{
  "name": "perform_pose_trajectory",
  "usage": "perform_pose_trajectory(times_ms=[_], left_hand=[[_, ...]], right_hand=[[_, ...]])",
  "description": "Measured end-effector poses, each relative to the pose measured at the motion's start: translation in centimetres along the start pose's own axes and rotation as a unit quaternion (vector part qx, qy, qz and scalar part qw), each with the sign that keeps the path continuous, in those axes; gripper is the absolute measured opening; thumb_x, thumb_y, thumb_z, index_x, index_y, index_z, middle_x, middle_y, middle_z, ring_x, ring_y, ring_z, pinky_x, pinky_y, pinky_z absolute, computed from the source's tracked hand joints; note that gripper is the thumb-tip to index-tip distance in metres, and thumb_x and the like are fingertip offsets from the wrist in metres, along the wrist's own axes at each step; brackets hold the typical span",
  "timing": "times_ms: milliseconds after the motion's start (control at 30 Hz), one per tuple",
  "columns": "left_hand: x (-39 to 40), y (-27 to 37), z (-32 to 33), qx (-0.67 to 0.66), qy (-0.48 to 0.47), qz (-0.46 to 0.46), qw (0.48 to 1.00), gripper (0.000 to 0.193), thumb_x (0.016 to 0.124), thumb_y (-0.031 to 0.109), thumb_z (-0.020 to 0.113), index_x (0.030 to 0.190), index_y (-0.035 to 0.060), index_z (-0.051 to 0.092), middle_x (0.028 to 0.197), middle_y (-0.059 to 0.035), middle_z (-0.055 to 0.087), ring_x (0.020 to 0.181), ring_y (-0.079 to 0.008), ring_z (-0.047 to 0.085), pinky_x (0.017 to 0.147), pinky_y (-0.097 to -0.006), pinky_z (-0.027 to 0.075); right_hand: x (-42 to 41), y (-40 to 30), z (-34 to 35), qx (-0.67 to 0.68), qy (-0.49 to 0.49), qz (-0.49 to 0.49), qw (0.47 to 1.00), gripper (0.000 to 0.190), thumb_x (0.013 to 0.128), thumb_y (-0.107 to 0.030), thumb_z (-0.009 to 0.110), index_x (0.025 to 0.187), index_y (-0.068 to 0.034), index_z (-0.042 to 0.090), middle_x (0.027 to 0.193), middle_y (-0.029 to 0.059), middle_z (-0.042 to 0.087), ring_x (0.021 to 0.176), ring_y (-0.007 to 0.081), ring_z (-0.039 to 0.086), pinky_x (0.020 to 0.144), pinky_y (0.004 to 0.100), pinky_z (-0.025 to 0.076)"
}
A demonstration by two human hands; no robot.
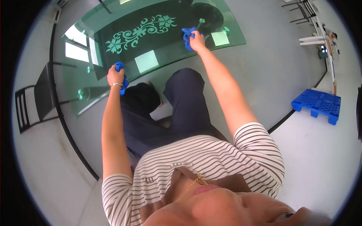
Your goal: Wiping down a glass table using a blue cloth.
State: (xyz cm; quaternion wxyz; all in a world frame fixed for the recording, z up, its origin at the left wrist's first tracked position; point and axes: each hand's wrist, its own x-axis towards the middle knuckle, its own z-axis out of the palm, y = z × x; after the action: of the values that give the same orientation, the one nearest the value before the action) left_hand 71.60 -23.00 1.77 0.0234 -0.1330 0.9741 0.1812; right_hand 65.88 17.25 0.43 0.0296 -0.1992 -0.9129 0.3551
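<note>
My left hand (115, 76) is closed around a crumpled blue cloth (119, 66) at the near edge of a green-tinted glass table (169, 50); part of the cloth hangs below the wrist. Farther right, my right hand (197, 41) holds another bunched blue cloth (188, 38) over the glass, near a round metal fitting (202, 20). A pale floral scroll pattern (139, 32) decorates the dark middle panel between and beyond the hands. Whether either cloth presses on the glass is hard to tell.
A black chair (42, 93) stands to the left, beside a black strip (65, 124) along the floor. On the right lies a blue plastic pallet (318, 103) near white tables (312, 40). A person (333, 36) is at the far right, with another chair (304, 11) farther back.
</note>
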Motion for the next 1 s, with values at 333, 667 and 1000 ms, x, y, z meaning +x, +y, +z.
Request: perform_pose_trajectory(times_ms=[333, 667, 1000], left_hand=[[-3.7, -3.3, -0.6, -0.471, 0.014, -0.115, 0.874, 0.031, 0.068, 0.020, 0.063, 0.092, 0.0002, 0.064, 0.083, -0.0110, 0.065, 0.072, -0.0197, 0.061, 0.067, -0.0325, 0.048], [-1.3, 0.5, -0.3, -0.325, 0.130, -0.088, 0.933, 0.036, 0.065, 0.027, 0.067, 0.094, 0.0048, 0.066, 0.090, -0.0158, 0.064, 0.085, -0.0323, 0.061, 0.080, -0.0389, 0.048], [-3.0, -4.0, 3.9, -0.043, 0.069, 0.199, 0.977, 0.045, 0.077, 0.030, 0.065, 0.116, 0.0087, 0.054, 0.130, -0.0201, 0.042, 0.121, -0.0377, 0.040, 0.102, -0.0436, 0.032]], right_hand=[[-9.7, -2.9, -7.8, 0.669, -0.162, 0.211, 0.694, 0.015, 0.092, -0.015, 0.047, 0.107, -0.013, 0.050, 0.082, 0.0036, 0.057, 0.067, 0.0139, 0.056, 0.055, 0.0314, 0.047], [-11.5, -0.1, -8.4, 0.599, -0.108, 0.179, 0.773, 0.008, 0.091, -0.016, 0.051, 0.092, -0.011, 0.057, 0.072, 0.0004, 0.058, 0.063, 0.0112, 0.056, 0.057, 0.0290, 0.046], [-6.6, -4.9, 1.9, 0.350, 0.078, 0.060, 0.932, 0.055, 0.076, -0.033, 0.069, 0.120, -0.004, 0.051, 0.111, 0.0180, 0.060, 0.103, 0.0299, 0.058, 0.089, 0.0376, 0.044]])
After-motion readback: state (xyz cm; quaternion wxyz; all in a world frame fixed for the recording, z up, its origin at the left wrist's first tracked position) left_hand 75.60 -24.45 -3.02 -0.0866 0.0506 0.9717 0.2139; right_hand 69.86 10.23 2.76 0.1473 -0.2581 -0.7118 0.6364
